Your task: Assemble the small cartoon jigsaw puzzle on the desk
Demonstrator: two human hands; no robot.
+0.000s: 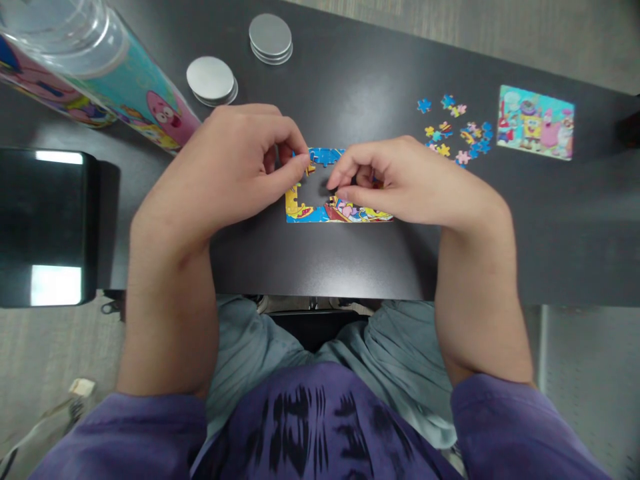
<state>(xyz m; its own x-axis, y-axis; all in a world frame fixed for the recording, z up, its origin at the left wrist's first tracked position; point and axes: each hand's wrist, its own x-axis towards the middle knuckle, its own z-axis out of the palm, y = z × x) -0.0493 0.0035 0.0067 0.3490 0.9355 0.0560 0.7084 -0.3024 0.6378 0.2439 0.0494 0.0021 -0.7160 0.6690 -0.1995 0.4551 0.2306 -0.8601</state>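
Observation:
A partly assembled jigsaw puzzle [313,215] lies on the dark table in front of me. Its border is joined, and bare table shows through a gap in the middle. My left hand [250,160] is closed, thumb and index finger pinching a small puzzle piece [311,169] at the upper left border. Over the puzzle's right side curls my right hand [395,177], thumb and index tips close together at the gap's edge. Whatever they hold, if anything, is hidden. This hand also covers much of the puzzle's right part.
Loose puzzle pieces [470,137] lie scattered to the right, beside a cartoon picture card [536,123]. Round metal lids [210,79] and more stacked discs [271,37] sit at the back. Tall printed canisters [145,100] stand at left, behind a black glossy device [45,227].

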